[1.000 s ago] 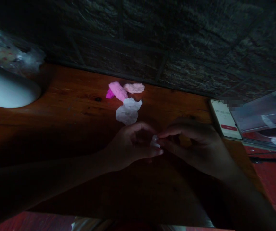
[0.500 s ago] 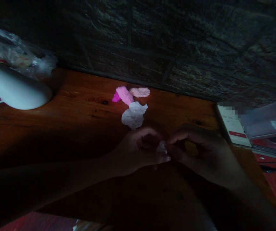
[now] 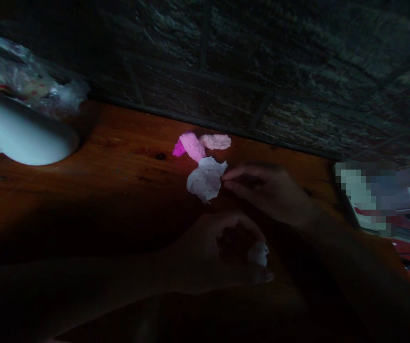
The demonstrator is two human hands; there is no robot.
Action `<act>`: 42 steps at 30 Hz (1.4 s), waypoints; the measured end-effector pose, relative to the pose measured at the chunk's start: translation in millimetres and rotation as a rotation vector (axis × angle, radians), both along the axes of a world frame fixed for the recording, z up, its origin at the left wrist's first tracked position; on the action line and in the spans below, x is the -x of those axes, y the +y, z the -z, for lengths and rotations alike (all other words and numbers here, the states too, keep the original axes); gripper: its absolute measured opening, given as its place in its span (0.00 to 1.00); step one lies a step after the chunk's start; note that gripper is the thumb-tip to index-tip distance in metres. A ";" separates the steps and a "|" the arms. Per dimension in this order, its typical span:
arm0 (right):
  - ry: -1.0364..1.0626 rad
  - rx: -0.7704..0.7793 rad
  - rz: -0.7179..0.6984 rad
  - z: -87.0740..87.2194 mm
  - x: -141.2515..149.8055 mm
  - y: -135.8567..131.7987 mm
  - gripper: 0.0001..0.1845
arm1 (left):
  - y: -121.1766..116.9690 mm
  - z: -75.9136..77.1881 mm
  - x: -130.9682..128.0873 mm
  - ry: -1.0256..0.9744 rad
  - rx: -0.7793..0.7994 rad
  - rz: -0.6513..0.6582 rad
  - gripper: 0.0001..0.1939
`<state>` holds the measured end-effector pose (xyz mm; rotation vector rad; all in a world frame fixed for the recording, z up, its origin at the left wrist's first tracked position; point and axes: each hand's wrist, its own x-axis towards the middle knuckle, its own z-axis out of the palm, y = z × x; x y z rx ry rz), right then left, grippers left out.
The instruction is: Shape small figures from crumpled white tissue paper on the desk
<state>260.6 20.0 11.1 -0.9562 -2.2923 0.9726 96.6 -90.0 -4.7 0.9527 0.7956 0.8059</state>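
My left hand is closed in a ring shape, with a small white piece of what looks like modelling clay between thumb and fingertips. Further forward, my right hand pinches at the right edge of a larger, ragged white lump of the same soft stuff on the wooden table. Touching or almost touching that lump at the back is a light pink clay piece. Beside it lie a bright magenta piece and a pale peach piece. Deep shadow hides parts of both hands.
A dark stone-patterned wall rises behind the wooden table. At the left stands a white rounded lamp-like object, with a clear plastic bag behind it. A phone, partly blurred out, lies near the right edge.
My right hand has left the small piece at my left fingers and reached forward to the larger white lump. The left hand keeps the small piece, now lower and further right in view.
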 end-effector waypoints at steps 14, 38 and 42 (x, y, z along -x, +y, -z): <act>-0.315 -0.041 -0.067 1.2 39.0 22.5 0.07 | 0.4 4.6 0.3 -0.030 0.050 0.010 0.19; 0.252 0.321 0.233 -30.2 -33.9 -79.9 0.04 | 9.4 -0.4 -0.9 -0.180 0.184 -0.032 0.19; 0.301 0.363 0.203 -19.9 -31.6 -81.5 0.05 | 9.5 -1.9 -1.2 -0.162 0.147 -0.031 0.17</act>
